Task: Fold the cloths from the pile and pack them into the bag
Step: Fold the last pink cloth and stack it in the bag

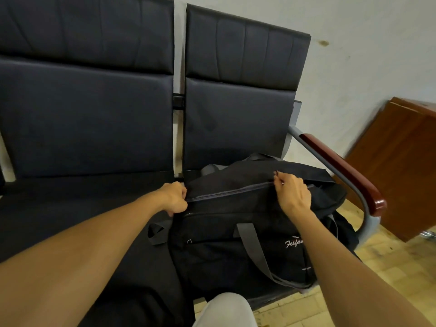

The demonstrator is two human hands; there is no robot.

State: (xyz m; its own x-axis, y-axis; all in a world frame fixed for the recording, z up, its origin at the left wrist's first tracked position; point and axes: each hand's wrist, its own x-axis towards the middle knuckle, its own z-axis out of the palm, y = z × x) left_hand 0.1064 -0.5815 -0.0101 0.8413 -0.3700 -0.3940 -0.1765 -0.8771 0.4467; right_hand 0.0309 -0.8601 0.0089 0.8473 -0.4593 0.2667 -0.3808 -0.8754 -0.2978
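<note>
A black duffel bag (236, 244) with grey straps and white lettering lies on the right seat of a dark bench. Its grey top zipper (231, 192) runs closed from the bag's left end up to my right hand. My left hand (174, 199) grips the bag's fabric at the left end of the zipper. My right hand (292, 192) pinches the zipper pull near the right part of the bag's top. No loose cloths are in view.
The dark padded bench (82, 197) spans the left and middle. A metal armrest with a red-brown wooden top (342, 171) stands just right of the bag. A brown wooden cabinet (398, 166) is at the far right on a yellowish tiled floor (377, 256). My knee (224, 310) shows at the bottom.
</note>
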